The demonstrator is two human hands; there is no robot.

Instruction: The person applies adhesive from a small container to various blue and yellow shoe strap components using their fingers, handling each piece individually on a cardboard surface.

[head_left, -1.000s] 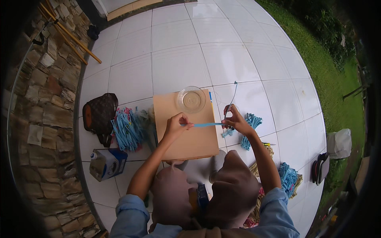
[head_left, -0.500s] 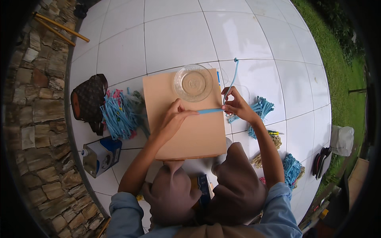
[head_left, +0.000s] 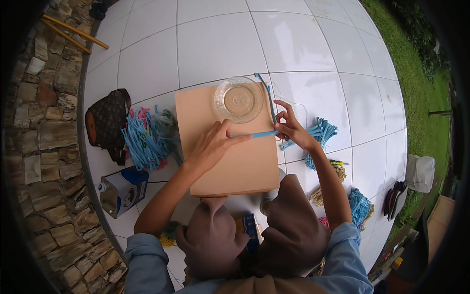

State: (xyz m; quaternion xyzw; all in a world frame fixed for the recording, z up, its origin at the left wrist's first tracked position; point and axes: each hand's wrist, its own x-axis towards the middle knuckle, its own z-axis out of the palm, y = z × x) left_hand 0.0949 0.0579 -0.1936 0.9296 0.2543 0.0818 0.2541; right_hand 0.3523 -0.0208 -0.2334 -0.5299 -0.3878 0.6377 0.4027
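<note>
A white tiled floor point(head_left: 220, 44) fills the upper part of the frame, with a stone wall point(head_left: 44, 147) along the left edge and grass point(head_left: 421, 98) at the right. In the middle lies a flat tan board point(head_left: 230, 157), which serves as a working surface on the tiles.

On this board, right of centre, is a light blue strip point(head_left: 258, 134). The left hand point(head_left: 211, 147) presses its fingertips down on the strip's left end, probably so it cannot slide. The right hand point(head_left: 293, 126), at the board's right edge, pinches the strip where it bends upward, fingers closed together on it; the free end rises beside a clear glass dish point(head_left: 238, 99) at the top of the board.

A pile of similar blue strips point(head_left: 147, 139) lies just left of the board, within easy reach, and another blue bundle point(head_left: 318, 134) just right of the right hand. A brown patterned bag point(head_left: 105, 122) rests by the wall, and a blue and white carton point(head_left: 122, 188) sits at the lower left. Two bamboo sticks point(head_left: 73, 32) lie in the upper left.
</note>
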